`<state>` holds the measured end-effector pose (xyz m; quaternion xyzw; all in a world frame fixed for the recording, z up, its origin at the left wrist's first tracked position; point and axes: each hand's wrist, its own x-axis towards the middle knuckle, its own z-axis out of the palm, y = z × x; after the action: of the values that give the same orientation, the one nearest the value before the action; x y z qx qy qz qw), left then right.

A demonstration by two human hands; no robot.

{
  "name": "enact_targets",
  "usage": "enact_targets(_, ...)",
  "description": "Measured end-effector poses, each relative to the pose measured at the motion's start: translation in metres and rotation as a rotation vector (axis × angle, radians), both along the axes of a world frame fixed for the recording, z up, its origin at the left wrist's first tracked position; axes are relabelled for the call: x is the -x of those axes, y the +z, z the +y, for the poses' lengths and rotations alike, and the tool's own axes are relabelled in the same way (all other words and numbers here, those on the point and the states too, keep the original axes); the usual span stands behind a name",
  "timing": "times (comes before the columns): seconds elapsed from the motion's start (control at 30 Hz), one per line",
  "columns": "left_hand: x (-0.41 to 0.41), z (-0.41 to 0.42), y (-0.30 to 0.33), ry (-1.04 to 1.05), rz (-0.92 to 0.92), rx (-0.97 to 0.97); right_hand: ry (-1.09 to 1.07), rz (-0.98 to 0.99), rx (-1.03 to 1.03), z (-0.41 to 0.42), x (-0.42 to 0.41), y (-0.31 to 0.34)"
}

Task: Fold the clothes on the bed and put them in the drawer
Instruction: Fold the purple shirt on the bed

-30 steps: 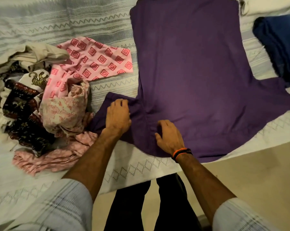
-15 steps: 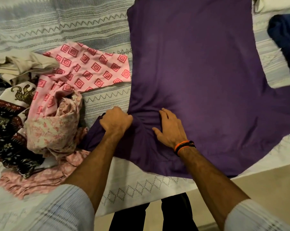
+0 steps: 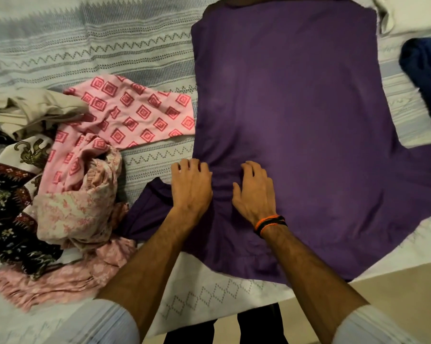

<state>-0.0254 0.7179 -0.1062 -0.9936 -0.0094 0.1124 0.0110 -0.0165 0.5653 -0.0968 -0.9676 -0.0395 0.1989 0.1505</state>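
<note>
A purple shirt (image 3: 296, 108) lies spread flat on the bed, its hem end far from me and its neck end at the near edge. My left hand (image 3: 191, 187) rests on the shirt where the left sleeve (image 3: 145, 209) joins the body, fingers spread and bent at the tips. About a hand's width to the right, my right hand (image 3: 254, 192) presses on the shirt body. The cloth is wrinkled between the two hands. The right sleeve (image 3: 427, 165) stretches out to the right edge of view.
A heap of unfolded clothes lies left of the shirt: pink diamond-print cloth (image 3: 130, 112), pale floral cloth (image 3: 78, 209), dark patterned cloth (image 3: 8, 219), beige cloth (image 3: 36, 108). A navy garment (image 3: 425, 75) sits at far right. The patterned bedsheet (image 3: 85, 45) ends at the near edge above the floor (image 3: 395, 306).
Both hands slid away from me, from the near edge up to the sleeve seam. My left hand, curled over the sleeve half a second ago, now lies with its fingers spread.
</note>
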Motion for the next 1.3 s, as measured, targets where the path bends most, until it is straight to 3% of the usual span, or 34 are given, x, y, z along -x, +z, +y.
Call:
enact_targets(0.13,-0.041,-0.021,-0.011,-0.171,0.009,0.254,0.054,-0.010,-0.015,0.003,-0.027,-0.003)
enact_targets(0.3,-0.057,0.015,-0.019,0.105,0.140,0.094,0.050,-0.011,0.027,-0.004,-0.058,-0.010)
enact_targets(0.43,-0.066,0.019,-0.011,0.154,0.000,0.034,-0.016,-0.065,0.050,-0.001,-0.084,-0.010)
enact_targets(0.57,-0.099,-0.006,-0.023,-0.201,0.005,0.173,0.117,-0.092,0.002,0.010,-0.110,-0.016)
enact_targets(0.73,-0.119,0.026,-0.026,0.184,0.079,0.039,0.077,-0.126,0.014,0.011,-0.142,-0.025)
enact_targets(0.8,-0.131,0.025,-0.019,0.217,0.030,0.011,0.060,-0.163,-0.002,0.016,-0.153,-0.026)
enact_targets(0.9,-0.158,0.009,-0.022,-0.002,-0.066,0.064,0.109,-0.194,-0.032,0.026,-0.171,-0.028)
enact_targets(0.97,-0.176,0.012,-0.028,-0.109,-0.011,0.102,0.175,-0.199,-0.026,0.028,-0.184,-0.031)
enact_targets(1.03,-0.186,0.028,-0.033,0.002,0.072,0.081,0.196,-0.220,0.001,0.028,-0.197,-0.032)
enact_targets(1.13,-0.196,0.047,-0.030,0.143,0.017,0.023,0.117,-0.216,0.017,0.032,-0.215,-0.032)
enact_targets(1.23,-0.211,0.044,-0.031,-0.058,-0.092,0.109,0.223,-0.238,-0.019,0.042,-0.230,-0.033)
enact_targets(1.3,-0.222,0.049,-0.033,-0.167,-0.038,0.131,0.337,-0.231,-0.019,0.048,-0.240,-0.037)
